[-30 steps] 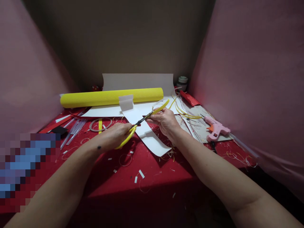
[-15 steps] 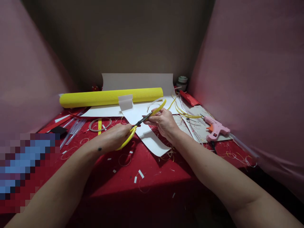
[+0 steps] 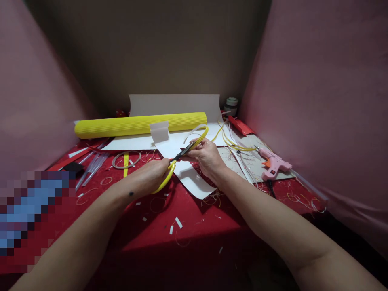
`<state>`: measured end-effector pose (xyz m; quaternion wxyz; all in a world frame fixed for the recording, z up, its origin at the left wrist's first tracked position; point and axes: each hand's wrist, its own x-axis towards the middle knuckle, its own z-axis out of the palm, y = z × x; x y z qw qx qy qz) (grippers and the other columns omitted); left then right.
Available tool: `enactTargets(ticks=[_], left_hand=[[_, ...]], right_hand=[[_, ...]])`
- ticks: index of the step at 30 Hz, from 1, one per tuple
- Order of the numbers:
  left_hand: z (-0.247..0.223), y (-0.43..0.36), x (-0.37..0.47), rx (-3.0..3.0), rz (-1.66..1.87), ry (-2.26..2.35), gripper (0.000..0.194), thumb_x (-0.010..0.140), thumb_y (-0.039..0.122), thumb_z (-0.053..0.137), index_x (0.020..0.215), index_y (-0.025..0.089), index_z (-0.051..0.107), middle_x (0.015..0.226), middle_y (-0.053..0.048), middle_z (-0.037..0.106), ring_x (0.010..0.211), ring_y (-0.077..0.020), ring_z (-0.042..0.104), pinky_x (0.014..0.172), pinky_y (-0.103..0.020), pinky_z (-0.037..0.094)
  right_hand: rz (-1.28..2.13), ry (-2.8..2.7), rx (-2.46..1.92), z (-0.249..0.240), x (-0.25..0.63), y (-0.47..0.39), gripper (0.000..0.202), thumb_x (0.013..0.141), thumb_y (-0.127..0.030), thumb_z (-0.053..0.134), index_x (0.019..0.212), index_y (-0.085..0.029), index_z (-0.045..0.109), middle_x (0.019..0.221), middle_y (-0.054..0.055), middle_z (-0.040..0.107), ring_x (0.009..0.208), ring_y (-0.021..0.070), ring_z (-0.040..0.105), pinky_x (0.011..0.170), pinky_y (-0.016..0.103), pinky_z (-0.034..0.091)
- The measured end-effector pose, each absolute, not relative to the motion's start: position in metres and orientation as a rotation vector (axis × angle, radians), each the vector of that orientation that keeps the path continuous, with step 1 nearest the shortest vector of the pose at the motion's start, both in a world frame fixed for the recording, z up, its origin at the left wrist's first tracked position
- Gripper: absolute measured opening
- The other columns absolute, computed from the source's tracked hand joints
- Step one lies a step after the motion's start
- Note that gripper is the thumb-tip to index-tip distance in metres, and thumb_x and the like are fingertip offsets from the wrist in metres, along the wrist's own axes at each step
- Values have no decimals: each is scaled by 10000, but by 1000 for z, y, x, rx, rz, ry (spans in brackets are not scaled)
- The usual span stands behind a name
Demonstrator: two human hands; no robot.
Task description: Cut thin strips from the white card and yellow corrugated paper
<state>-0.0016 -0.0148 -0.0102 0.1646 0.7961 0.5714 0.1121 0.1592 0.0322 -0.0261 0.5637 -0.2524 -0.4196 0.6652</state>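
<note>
My left hand (image 3: 153,174) is closed around the yellow handles of a pair of scissors (image 3: 165,182), whose dark blades point up and right. The blades meet a narrow yellow corrugated strip (image 3: 202,138) at my right hand (image 3: 207,157). My right fingers pinch this strip, and its free part curls up and over to the left, showing a pale underside. Fingers and blades overlap, so I cannot tell exactly where the edges touch the strip. Below both hands lies a curved white paper strip (image 3: 194,180) with a bent-up far end.
A yellow corrugated roll (image 3: 121,125) lies across white sheets (image 3: 176,103) at the back. A pink glue gun (image 3: 274,163) rests on a grey board (image 3: 251,142) at right. Clear sticks (image 3: 94,166), a ring (image 3: 126,160) and scraps lie on the red cloth (image 3: 130,230).
My left hand and the scissors have shifted slightly right, with the blades further along the yellow strip. The strip's curled end has moved a little left. My right hand keeps its pinch.
</note>
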Motion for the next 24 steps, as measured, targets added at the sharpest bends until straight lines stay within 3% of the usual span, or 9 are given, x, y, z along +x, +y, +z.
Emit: enactTargets(ticks=[4,12,19,24], left_hand=[[-6,-15,2,2373,47,1767,190,800,284,345,769,167,492,598,-44,505,473,-106,341,494,-260,246],[-17,-13,0,2396,176,1757,212,791,310,357,818,177,520,662,-53,565,501,-123,422,483,-252,263],[-11,-13,5,2425,105,1744,170,768,264,390,814,160,516,660,-69,572,516,-136,443,495,-259,267],[0,-11,1,2083,583,1745,191,759,349,475,683,175,490,558,-2,527,481,-104,432,475,-230,305]], right_hand=[[1551,-955,-621,-26,160,33,405,473,22,604,770,-191,428,561,-97,457,574,113,581,650,343,551],[1531,-974,-648,-26,156,29,356,473,20,521,753,-187,446,550,-102,421,549,99,554,635,326,535],[1536,-963,-641,-30,155,31,386,473,11,583,777,-189,454,566,-97,470,555,108,574,614,315,533],[1576,-952,-681,-29,158,33,408,495,-10,623,808,-190,434,618,-60,536,584,139,610,603,321,540]])
